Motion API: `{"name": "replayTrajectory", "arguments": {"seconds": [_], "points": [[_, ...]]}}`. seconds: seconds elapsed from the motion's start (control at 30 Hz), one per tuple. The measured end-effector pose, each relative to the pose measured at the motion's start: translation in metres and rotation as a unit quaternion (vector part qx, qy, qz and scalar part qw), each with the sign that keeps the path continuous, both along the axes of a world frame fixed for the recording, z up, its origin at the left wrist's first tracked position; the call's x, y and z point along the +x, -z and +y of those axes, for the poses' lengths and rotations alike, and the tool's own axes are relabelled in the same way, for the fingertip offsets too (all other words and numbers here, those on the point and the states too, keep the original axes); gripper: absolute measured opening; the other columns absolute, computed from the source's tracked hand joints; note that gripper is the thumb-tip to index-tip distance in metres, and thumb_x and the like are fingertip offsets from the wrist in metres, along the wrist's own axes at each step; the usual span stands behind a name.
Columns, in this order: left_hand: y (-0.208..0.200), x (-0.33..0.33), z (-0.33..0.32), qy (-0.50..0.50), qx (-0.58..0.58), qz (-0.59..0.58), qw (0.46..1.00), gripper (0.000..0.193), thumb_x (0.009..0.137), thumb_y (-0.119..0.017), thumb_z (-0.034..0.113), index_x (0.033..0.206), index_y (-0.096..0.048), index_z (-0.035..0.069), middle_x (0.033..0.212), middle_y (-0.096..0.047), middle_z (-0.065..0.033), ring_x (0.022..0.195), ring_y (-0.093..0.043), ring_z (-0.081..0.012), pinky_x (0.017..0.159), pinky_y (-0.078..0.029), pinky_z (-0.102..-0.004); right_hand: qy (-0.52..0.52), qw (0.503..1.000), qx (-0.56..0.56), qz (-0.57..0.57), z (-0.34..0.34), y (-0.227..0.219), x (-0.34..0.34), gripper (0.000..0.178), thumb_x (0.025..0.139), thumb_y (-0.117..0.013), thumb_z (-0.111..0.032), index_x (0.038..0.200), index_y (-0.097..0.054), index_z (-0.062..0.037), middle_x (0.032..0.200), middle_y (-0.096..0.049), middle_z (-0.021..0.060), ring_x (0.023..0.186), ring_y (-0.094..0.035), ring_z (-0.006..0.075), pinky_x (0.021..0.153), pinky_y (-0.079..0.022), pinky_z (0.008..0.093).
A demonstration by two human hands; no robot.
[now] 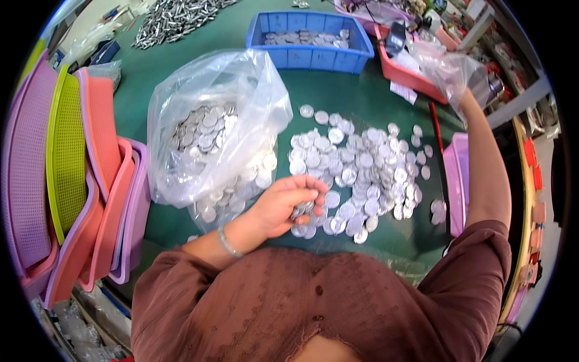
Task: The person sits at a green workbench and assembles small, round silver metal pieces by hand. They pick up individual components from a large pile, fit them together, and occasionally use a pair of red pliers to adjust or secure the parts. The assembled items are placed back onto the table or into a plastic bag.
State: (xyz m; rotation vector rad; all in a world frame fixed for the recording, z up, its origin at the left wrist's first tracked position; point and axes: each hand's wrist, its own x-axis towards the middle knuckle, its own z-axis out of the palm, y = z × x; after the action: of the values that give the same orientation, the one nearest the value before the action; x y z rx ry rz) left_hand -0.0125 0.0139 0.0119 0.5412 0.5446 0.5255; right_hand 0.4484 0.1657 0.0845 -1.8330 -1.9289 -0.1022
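My left hand (288, 205) is curled around several silver coin-like metal discs (301, 210), held over the near edge of a loose pile. That pile of the same discs (362, 163) spreads over the green tabletop (356, 90). To the left of it an open clear plastic bag (265, 90) holds more discs (208, 130). My right arm reaches far out to the right, its wrist at a crumpled clear bag (446, 67) above a pink tray (416, 81). That bag covers my right hand, so its fingers do not show.
Beyond the pile stands a blue bin (310, 60) with more discs inside. Stacked purple, green and pink baskets (66, 157) line the left side. Small metal cylinders (178, 21) lie heaped at the far left. A purple tray (458, 175) sits by my right arm.
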Motion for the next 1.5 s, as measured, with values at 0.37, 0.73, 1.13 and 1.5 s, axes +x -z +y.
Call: {"name": "replayTrajectory", "arguments": {"seconds": [0.37,0.73,1.13,1.5], "points": [[-0.095,-0.070,0.029,-0.290,0.457,0.146,0.828,0.020,0.083,-0.047,0.008,0.099,-0.052,-0.002,0.084,-0.054,-0.0067,0.072,-0.052,-0.0103,0.049,-0.039,-0.0171,0.056,0.997,0.057,0.020,-0.197,-0.052,-0.077,0.027,0.078,-0.055,-0.018,0.099,-0.057,-0.0011,0.084,-0.062,0.0135,0.077,-0.060,0.0206,0.070,-0.045,0.0296],[-0.075,-0.091,0.056,-0.249,0.543,0.322,0.735,0.025,0.086,-0.050,0.015,0.105,-0.056,0.001,0.105,-0.056,-0.0056,0.099,-0.050,-0.0123,0.086,-0.035,-0.0242,-0.055,0.993,-0.091,0.042,-0.232,0.047,-0.173,0.024,0.077,-0.053,-0.010,0.098,-0.057,0.0012,0.087,-0.060,0.0154,0.078,-0.058,0.0259,0.071,-0.045,0.0321],[0.002,-0.024,-0.049,-0.001,0.734,0.385,0.560,0.027,0.072,-0.059,0.005,0.099,-0.055,0.002,0.088,-0.051,-0.0116,0.073,-0.052,-0.0234,0.062,-0.042,-0.0296,-0.143,0.986,-0.070,-0.050,-0.244,0.063,-0.223,0.031,0.067,-0.064,-0.013,0.095,-0.057,-0.0025,0.094,-0.051,0.0107,0.091,-0.047,0.0281,0.080,-0.039,0.0351],[0.012,0.005,-0.045,0.006,0.712,0.376,0.593,0.022,0.072,-0.060,0.007,0.093,-0.057,0.001,0.079,-0.053,-0.0095,0.066,-0.052,-0.0208,0.061,-0.043,-0.0294,-0.209,0.977,-0.048,-0.015,-0.220,0.077,-0.239,0.021,0.066,-0.064,-0.010,0.085,-0.058,-0.0045,0.093,-0.052,0.0083,0.092,-0.045,0.0255,0.079,-0.038,0.0333]]}}
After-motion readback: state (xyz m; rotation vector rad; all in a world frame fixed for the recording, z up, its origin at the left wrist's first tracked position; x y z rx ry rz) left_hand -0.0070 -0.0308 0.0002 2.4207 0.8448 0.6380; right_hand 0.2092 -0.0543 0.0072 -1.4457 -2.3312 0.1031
